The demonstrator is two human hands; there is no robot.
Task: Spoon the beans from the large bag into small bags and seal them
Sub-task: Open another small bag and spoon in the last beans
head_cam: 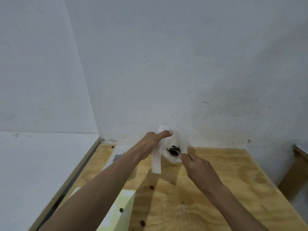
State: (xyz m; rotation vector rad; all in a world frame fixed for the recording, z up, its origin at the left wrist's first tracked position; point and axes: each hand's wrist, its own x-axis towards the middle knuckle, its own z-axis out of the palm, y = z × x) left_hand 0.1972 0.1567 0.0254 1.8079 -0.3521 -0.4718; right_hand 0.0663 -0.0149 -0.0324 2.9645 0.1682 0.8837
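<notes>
A small clear plastic bag (176,144) is held up above the far part of the wooden table (216,180), near the wall. Dark beans (174,148) show inside it. My left hand (150,144) grips the bag's left side, thumb stretched along the top, with a white strip (156,162) hanging below the hand. My right hand (196,164) pinches the bag's near edge, apparently with a spoon handle at the beans; the spoon is too blurred to be sure. The large bag is not clearly seen.
Loose beans (151,187) lie scattered on the table. A pale yellow-green sheet (123,205) lies at the near left. A grey heap in clear plastic (118,156) rests at the far left. White walls close the back and left.
</notes>
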